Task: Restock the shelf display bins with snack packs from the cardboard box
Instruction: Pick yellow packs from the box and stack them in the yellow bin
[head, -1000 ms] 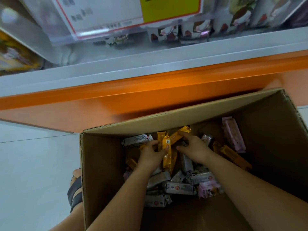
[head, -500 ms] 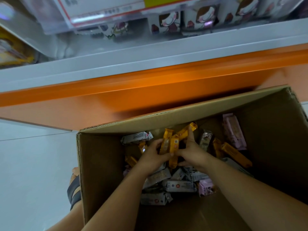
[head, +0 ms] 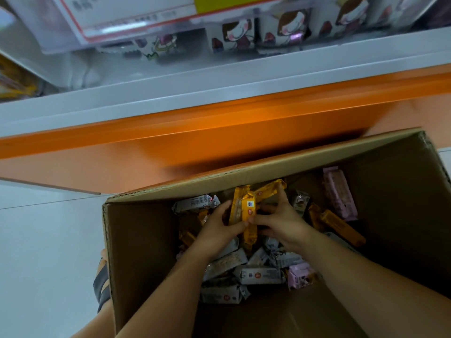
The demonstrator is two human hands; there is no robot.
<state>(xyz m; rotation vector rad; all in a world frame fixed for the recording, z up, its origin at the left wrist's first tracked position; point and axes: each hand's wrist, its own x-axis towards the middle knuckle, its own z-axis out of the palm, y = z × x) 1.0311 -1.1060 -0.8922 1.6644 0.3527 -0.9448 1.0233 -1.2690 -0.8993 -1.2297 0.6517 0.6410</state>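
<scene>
Head view: left hand (head: 217, 231) and right hand (head: 284, 224) clamp orange snack packs (head: 249, 211) between their grips.

I am looking down at a pale tiled floor (head: 44, 252), and an orange base panel (head: 170, 147) is glowing under soft light, sitting just below a white shelf ledge (head: 219, 76).

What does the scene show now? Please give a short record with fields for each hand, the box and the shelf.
left hand: grips the orange snack packs
right hand: grips the same bunch, opposite side
cardboard box: open, on floor; holds grey packs, pink packs
shelf: behind box, orange base; cartoon-printed packs in display bin
</scene>
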